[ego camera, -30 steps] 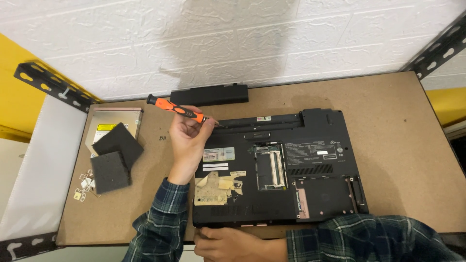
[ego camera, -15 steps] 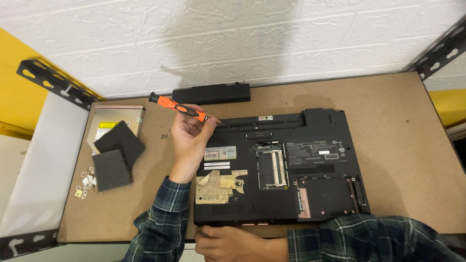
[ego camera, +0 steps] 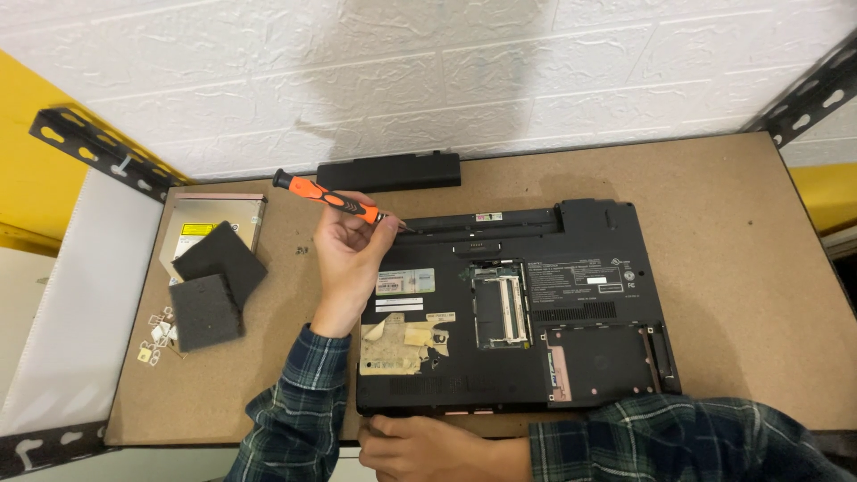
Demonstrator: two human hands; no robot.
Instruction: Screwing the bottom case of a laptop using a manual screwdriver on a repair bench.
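The right hand [ego camera: 428, 446], at the frame's lower edge, stays pressed on the near rim of the matte black laptop [ego camera: 536, 312], fingers curled. Above, the left hand [ego camera: 348, 254] remains wrapped around the orange-handled screwdriver [ego camera: 330, 198]; its tip has shifted slightly toward the battery bay. Farther back lies a long black battery [ego camera: 389, 170]
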